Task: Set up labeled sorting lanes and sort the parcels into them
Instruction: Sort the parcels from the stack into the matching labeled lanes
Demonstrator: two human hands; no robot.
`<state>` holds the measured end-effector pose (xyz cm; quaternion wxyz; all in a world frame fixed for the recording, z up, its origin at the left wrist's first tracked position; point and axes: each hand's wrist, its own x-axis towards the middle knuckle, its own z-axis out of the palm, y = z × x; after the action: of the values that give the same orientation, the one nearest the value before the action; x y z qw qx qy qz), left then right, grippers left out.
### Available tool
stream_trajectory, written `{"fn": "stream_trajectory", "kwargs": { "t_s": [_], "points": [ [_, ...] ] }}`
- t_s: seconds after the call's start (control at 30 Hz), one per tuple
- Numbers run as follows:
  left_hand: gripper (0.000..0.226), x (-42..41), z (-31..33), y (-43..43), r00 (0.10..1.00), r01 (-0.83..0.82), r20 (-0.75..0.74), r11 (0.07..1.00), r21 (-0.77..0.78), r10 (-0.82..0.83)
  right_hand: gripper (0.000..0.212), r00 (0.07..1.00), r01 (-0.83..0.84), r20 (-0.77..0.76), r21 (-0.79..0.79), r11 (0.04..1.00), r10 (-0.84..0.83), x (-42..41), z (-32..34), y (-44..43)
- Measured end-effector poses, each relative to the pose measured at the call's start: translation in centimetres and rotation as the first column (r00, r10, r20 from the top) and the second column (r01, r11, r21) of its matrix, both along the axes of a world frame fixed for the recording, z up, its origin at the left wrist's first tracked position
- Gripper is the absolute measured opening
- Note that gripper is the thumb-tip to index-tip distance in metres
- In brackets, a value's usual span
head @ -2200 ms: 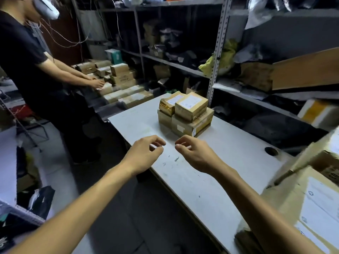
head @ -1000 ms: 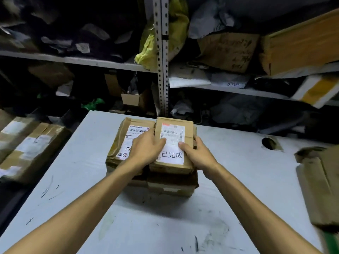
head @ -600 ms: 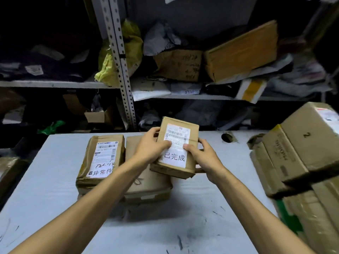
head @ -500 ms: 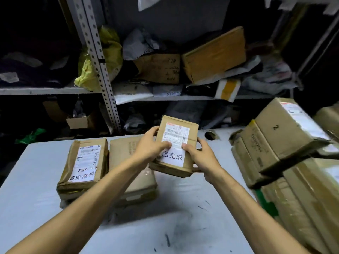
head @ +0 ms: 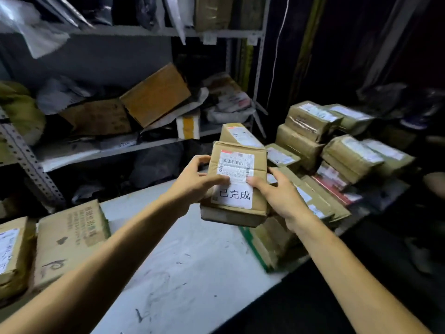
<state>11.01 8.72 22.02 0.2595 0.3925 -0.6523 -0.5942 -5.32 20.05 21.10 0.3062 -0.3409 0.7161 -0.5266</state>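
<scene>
I hold a small brown parcel (head: 237, 189) in the air above the right part of the white table (head: 192, 261). Its white shipping label faces me, with large handwritten characters on the lower part. My left hand (head: 192, 183) grips its left edge, thumb on the label. My right hand (head: 277, 194) grips its right edge, thumb also on the label. Two more brown parcels (head: 67, 237) lie at the table's left end. A heap of taped parcels (head: 337, 150) rises to the right, just behind the held parcel.
Metal shelving (head: 108, 150) behind the table is crammed with cardboard boxes and grey mailer bags. A slanted perforated upright (head: 26, 160) stands at the left. Flat boxes with a green edge (head: 269, 244) lie at the table's right end. The floor to the right is dark.
Both hands lifted the labelled parcel off the small stack and carried it to the right. My view swung right with it, so the stack now lies far left and the heap of parcels appears.
</scene>
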Motion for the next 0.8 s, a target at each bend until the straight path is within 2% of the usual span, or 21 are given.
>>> {"fn": "stream_trajectory", "kwargs": {
  "t_s": [0.07,0.13,0.2,0.27,0.37,0.4,0.47,0.53,0.67,0.73,0.8],
  "points": [
    [0.061,-2.4,1.1,1.7,0.999,0.023,-0.03,1.0,-0.021,-0.024,0.053,0.999,0.039,-0.032,-0.028,0.999,-0.04,-2.1,0.9,2.3],
    [0.068,-4.7,1.8,3.3,0.998,0.048,-0.039,0.997,-0.06,-0.051,0.044,0.997,0.056,-0.049,-0.059,0.997,-0.059,-4.3,1.8,4.5],
    [0.074,-6.6,2.2,4.6,0.997,0.078,-0.018,0.991,-0.106,-0.08,0.047,0.996,0.067,-0.056,-0.067,0.996,-0.071,-6.2,2.3,6.2],
    [0.068,-8.7,2.6,5.6,0.992,0.123,-0.015,0.984,-0.127,-0.126,0.051,0.991,0.096,-0.082,-0.079,0.992,-0.103,-8.0,2.5,7.6],
    [0.059,-12.2,3.1,6.1,0.984,0.177,-0.003,0.972,-0.157,-0.18,0.073,0.975,0.178,-0.119,-0.094,0.979,-0.189,-10.5,2.3,9.1],
    [0.058,-13.7,3.2,6.2,0.981,0.194,0.006,0.965,-0.175,-0.196,0.074,0.969,0.2,-0.128,-0.1,0.975,-0.212,-11.7,2.2,9.5],
    [0.056,-16.7,3.1,6.3,0.972,0.232,0.024,0.951,-0.204,-0.232,0.059,0.96,0.228,-0.143,-0.107,0.968,-0.242,-13.9,2.3,10.3],
    [0.057,-19.6,3.0,6.3,0.963,0.269,0.039,0.935,-0.229,-0.268,0.055,0.941,0.277,-0.179,-0.087,0.957,-0.289,-16.3,2.2,10.8],
    [0.052,-26.6,2.1,6.2,0.929,0.367,0.054,0.893,-0.259,-0.366,0.032,0.886,0.385,-0.252,-0.065,0.921,-0.388,-22.2,1.1,11.9],
    [0.05,-29.8,1.3,6.6,0.906,0.421,0.067,0.875,-0.238,-0.417,0.032,0.866,0.434,-0.256,-0.041,0.9,-0.429,-24.4,0.6,12.7],
    [0.06,-32.8,0.5,6.9,0.884,0.466,0.075,0.857,-0.22,-0.461,0.035,0.859,0.466,-0.231,-0.017,0.885,-0.457,-26.6,0.1,13.5]
  ]
}}
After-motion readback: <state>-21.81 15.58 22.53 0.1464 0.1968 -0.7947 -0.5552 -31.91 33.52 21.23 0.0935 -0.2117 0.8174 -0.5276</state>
